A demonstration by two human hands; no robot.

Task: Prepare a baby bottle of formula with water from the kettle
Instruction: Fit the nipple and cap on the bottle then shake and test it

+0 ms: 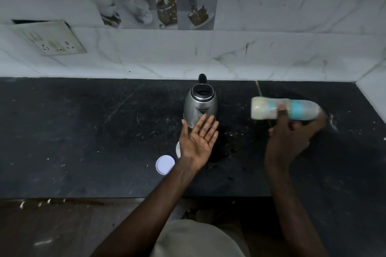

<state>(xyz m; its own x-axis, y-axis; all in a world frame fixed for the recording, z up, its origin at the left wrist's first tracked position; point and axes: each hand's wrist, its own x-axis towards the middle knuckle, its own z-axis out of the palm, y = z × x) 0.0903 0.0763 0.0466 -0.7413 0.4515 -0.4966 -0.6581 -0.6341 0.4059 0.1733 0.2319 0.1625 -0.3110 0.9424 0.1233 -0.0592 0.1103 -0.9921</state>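
My right hand grips a baby bottle that lies sideways in the air, blurred, with pale milky liquid inside and a turquoise ring near its capped end. My left hand is held palm up with fingers spread, holding nothing, just in front of the steel kettle. The kettle stands on the dark counter with its black lid shut and its handle toward the wall. A white container is mostly hidden under my left wrist.
A round white lid lies flat on the counter left of my left wrist. White powder specks dot the counter, with a smear at the right. A tiled wall with a socket plate backs the counter, and a side wall closes the right end.
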